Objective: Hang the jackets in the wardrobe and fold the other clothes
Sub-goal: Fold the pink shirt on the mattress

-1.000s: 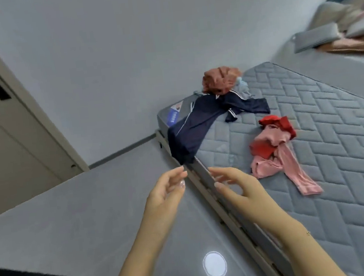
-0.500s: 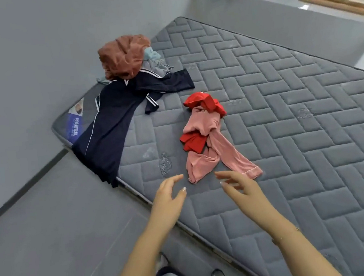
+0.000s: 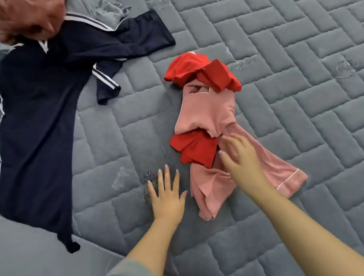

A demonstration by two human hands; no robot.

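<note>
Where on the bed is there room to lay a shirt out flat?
The widest bare stretch of mattress is to the right of the pink garment and the red clothes. A narrower strip lies between that pile and the navy jacket, where the left hand rests flat. The top left corner is crowded, with the rust-coloured bundle piled on the jacket.

A grey quilted mattress [image 3: 292, 61] fills most of the frame. At centre lies a pink garment [image 3: 208, 116] tangled with a red one [image 3: 200, 72]. The right hand [image 3: 240, 160], fingers spread, reaches onto them; the left hand [image 3: 165, 196] lies flat on the mattress just beside. A navy jacket [image 3: 38, 122] sprawls at left, a rust-coloured garment [image 3: 24, 17] at upper left.
</note>
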